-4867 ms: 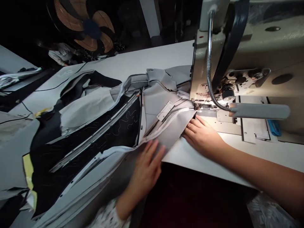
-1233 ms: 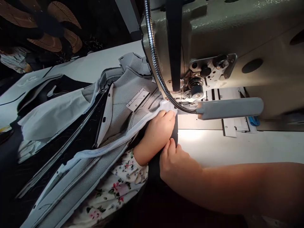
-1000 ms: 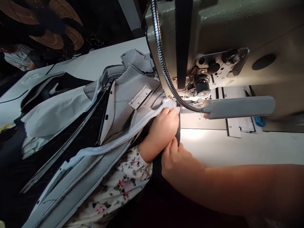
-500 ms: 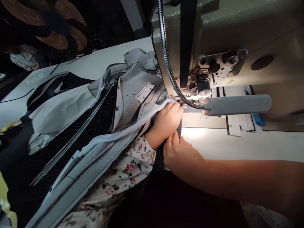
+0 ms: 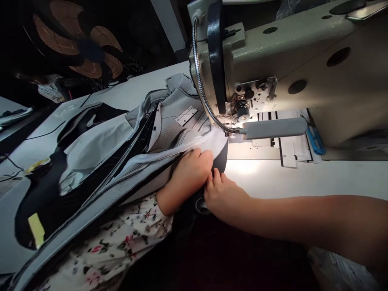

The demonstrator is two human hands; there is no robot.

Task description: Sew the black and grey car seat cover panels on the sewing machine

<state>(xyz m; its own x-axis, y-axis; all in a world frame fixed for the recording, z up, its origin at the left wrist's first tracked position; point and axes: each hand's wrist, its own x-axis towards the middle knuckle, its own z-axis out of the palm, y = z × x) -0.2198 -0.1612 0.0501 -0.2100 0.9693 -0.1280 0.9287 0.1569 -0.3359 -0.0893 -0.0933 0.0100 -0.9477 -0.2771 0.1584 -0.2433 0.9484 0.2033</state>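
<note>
A sewn piece of grey and black fabric (image 5: 172, 111) lies bunched on the table, its right end under the needle area of a sewing machine (image 5: 257, 64). My left hand (image 5: 194, 167) is closed on the near edge of this fabric, fingers curled beside a pale strip (image 5: 151, 155). Just right of it, my right hand (image 5: 226, 194) pinches the dark edge of the fabric, its fingertips almost touching the left hand. A white flap (image 5: 216, 141) lies between my left hand and the needle. The needle itself is hard to make out.
A grey lamp (image 5: 275, 128) on a metal gooseneck lights the sewing spot. Behind it lie blue-handled scissors (image 5: 315, 139) and white strips (image 5: 287, 151). A fan (image 5: 91, 50) and another person (image 5: 50, 89) are at the back left. Yellow tape (image 5: 36, 230) marks dark fabric.
My left hand has drawn back from the needle toward the lower left, uncovering the white flap. My right hand keeps its pinch. The view has shifted, showing more of the machine's top.
</note>
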